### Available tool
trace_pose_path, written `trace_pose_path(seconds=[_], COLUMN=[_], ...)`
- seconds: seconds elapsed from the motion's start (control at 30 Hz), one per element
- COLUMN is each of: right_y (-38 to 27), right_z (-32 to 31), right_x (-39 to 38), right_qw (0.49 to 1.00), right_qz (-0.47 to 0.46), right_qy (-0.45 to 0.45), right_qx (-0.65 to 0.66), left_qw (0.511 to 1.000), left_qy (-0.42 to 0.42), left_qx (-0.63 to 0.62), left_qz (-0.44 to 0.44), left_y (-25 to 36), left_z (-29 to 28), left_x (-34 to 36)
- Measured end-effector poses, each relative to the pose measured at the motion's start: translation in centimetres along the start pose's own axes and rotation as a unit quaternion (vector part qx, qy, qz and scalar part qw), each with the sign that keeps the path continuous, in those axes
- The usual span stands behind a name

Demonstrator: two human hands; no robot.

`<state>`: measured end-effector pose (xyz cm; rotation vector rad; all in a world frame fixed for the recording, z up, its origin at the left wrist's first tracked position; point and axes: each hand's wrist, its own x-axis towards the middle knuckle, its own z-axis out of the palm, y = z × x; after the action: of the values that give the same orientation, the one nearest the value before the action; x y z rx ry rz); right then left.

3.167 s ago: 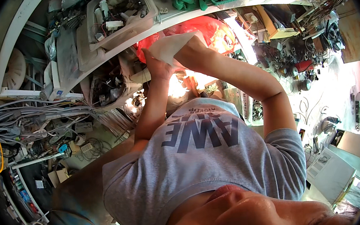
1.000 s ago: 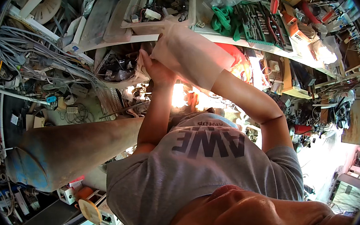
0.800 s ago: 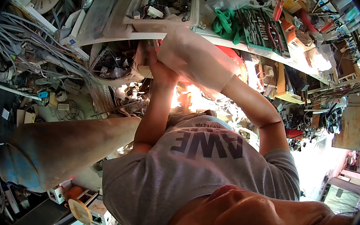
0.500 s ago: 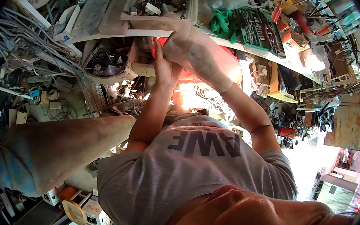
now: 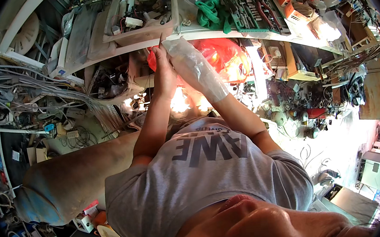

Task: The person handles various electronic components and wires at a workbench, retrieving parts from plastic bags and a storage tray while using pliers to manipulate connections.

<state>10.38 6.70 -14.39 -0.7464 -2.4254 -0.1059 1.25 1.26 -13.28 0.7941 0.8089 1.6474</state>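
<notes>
My left hand (image 5: 165, 72) is raised at the centre, wrapped at the near end of a translucent plastic bag (image 5: 204, 73), with its thumb up and some fingers hidden behind it. My right hand (image 5: 178, 55) is inside that bag, which sleeves it down to the middle of my forearm; its fingers are blurred by the crinkled plastic. Just behind both hands, a crumpled red plastic bag (image 5: 223, 57) lies under the white shelf edge (image 5: 211, 33) in bright light.
A plastic tub of parts (image 5: 112, 36), a green cloth (image 5: 209, 14) and a green socket set (image 5: 253, 12) sit on the shelf. Grey cable bundles (image 5: 20, 90) run along the left. A rusty cylinder (image 5: 75, 176) lies low left, beside my body.
The plastic bag has gone from a wide loose sheet to a narrower sleeve over my right hand and forearm. More of the red bag shows. The view has shifted.
</notes>
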Motion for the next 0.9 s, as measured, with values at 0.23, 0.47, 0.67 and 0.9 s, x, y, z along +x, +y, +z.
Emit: trace_pose_path(seconds=[0.23,0.47,0.67,0.9], right_y=[0.0,0.0,-1.1,-0.5], right_z=[-0.4,-0.8,-1.9,-1.8], right_x=[-0.6,-1.9,-4.7,-8.8], right_qw=[0.982,0.973,0.121,-0.048], right_qz=[0.026,0.023,0.406,0.449], right_qy=[0.097,-0.024,-0.034,-0.138], right_qx=[0.160,0.229,0.905,0.882], left_qw=[0.999,0.991,0.972,0.950], left_qy=[0.043,0.134,0.153,0.038], left_qx=[0.004,0.014,-0.179,-0.300], left_qz=[-0.004,-0.016,0.007,0.079], left_y=[0.2,-0.4,1.8,6.2], left_z=[0.1,-2.0,-6.1,-12.7], left_x=[0.4,1.1,1.7,-1.1])
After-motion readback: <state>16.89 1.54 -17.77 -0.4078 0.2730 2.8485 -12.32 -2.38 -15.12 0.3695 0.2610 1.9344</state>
